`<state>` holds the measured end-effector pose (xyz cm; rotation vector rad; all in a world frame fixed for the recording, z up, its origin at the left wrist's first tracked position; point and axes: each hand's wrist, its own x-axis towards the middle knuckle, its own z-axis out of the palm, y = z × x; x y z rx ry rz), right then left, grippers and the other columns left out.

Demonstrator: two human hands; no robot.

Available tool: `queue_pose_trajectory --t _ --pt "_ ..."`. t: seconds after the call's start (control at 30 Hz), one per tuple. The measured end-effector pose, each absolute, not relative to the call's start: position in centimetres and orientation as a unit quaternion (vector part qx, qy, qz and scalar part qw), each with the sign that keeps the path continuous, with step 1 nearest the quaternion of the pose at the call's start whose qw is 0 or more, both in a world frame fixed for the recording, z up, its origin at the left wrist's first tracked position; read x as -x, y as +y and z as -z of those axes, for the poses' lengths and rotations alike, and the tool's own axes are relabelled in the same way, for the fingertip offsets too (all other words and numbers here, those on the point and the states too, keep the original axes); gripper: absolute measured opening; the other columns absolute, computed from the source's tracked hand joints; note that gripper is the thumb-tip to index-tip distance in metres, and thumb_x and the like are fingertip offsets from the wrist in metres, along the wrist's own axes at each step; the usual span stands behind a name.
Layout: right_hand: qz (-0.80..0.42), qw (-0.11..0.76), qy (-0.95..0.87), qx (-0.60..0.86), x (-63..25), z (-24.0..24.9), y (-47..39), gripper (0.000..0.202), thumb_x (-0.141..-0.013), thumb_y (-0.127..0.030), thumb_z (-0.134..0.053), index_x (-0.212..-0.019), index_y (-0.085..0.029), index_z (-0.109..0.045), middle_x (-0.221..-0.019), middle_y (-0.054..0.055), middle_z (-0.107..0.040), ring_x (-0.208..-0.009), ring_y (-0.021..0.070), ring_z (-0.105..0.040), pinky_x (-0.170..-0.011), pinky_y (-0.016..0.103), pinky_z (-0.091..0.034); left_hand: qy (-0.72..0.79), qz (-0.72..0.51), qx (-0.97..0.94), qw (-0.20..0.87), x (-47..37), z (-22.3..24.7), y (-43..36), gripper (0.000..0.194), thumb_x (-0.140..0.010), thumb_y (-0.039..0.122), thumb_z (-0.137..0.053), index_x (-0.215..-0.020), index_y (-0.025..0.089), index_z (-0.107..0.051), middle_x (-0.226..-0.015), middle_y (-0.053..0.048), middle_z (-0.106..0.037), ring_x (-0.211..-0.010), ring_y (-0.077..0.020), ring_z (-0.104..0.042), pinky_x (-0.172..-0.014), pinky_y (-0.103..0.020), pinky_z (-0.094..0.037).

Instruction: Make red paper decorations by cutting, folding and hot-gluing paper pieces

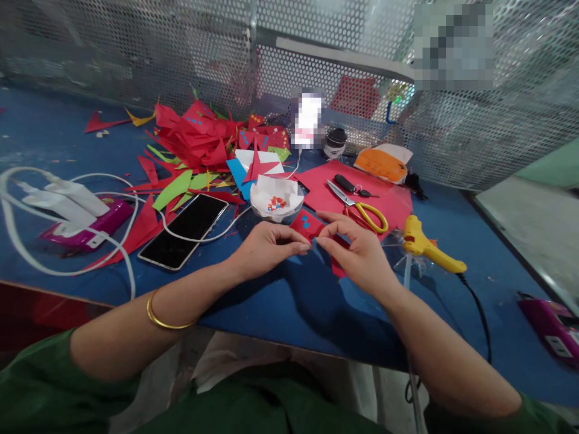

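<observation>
Both hands meet over a small red paper piece (309,223) that bears little blue squares. My left hand (270,248) pinches its lower left edge between thumb and fingers. Thumb and forefinger of my right hand (353,246) close on its right side, by a tiny blue bit at the fingertips. Just beyond the hands, a paper-lined bowl (289,210) holds small red, blue and white bits. Beneath the right hand, part of another red paper piece (337,269) shows on the table. Yellow-handled scissors (357,205) lie past that hand on a large red sheet (319,178).
A yellow glue gun (429,248) lies on the right, its black cord trailing forward. Left are a dark phone (185,232), a looped white cable (129,259) and a purple power strip (102,226). Red paper scraps (199,135) pile up behind, near a lit phone (308,119) and perforated metal screen.
</observation>
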<state>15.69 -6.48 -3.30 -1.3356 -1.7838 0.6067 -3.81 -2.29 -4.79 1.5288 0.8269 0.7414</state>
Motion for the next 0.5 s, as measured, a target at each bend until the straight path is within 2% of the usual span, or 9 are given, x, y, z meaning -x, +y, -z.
queue_pose_trajectory --t 0.1,0.27,0.33,0.4,0.5 --pt "-0.346 0.391 -0.673 0.524 -16.7 3.0 -6.0 0.012 -0.084 -0.027 -0.065 -0.073 -0.022 -0.064 -0.101 0.007 -0.075 -0.117 0.0256 -0.064 -0.098 0.045 -0.049 0.361 -0.298 -0.662 0.585 3.7 4.7 -2.3 0.014 -0.077 0.027 -0.075 -0.082 0.015 -0.079 -0.081 -0.007 -0.077 -0.074 -0.0154 -0.068 -0.074 -0.027 -0.053" --pt "-0.393 0.39 -0.647 0.524 -17.4 3.3 -5.5 0.012 -0.08 -0.031 -0.07 -0.073 -0.022 -0.067 -0.113 0.009 -0.072 -0.118 0.0259 -0.062 -0.096 0.045 -0.049 0.359 -0.282 -0.679 0.576 3.7 4.8 -2.3 0.013 -0.077 0.027 -0.074 -0.081 0.016 -0.08 -0.081 -0.007 -0.078 -0.075 -0.0161 -0.068 -0.072 -0.027 -0.052" --pt "-0.414 0.388 -0.644 0.513 -17.4 3.4 -5.6 0.012 -0.079 -0.03 -0.07 -0.072 -0.022 -0.066 -0.107 0.008 -0.073 -0.12 0.0255 -0.06 -0.095 0.043 -0.048 0.358 -0.275 -0.687 0.569 3.7 4.6 -2.3 0.013 -0.077 0.027 -0.074 -0.082 0.016 -0.08 -0.082 -0.007 -0.078 -0.075 -0.0164 -0.068 -0.072 -0.027 -0.052" --pt "-0.421 0.38 -0.647 0.509 -17.3 3.4 -5.6 0.013 -0.08 -0.03 -0.07 -0.072 -0.021 -0.065 -0.093 0.005 -0.073 -0.11 0.0234 -0.064 -0.091 0.039 -0.049 0.358 -0.269 -0.69 0.569 3.7 4.5 -2.3 0.014 -0.077 0.028 -0.074 -0.082 0.016 -0.08 -0.082 -0.007 -0.078 -0.076 -0.0168 -0.068 -0.073 -0.027 -0.052" --pt "-0.405 0.376 -0.647 0.525 -17.2 3.4 -5.6 0.013 -0.081 -0.031 -0.068 -0.074 -0.02 -0.065 -0.079 0.001 -0.069 -0.08 0.0166 -0.064 -0.076 0.033 -0.05 0.363 -0.262 -0.683 0.578 3.6 4.2 -2.4 0.015 -0.077 0.029 -0.074 -0.08 0.015 -0.079 -0.08 -0.006 -0.077 -0.074 -0.0162 -0.066 -0.073 -0.027 -0.051"
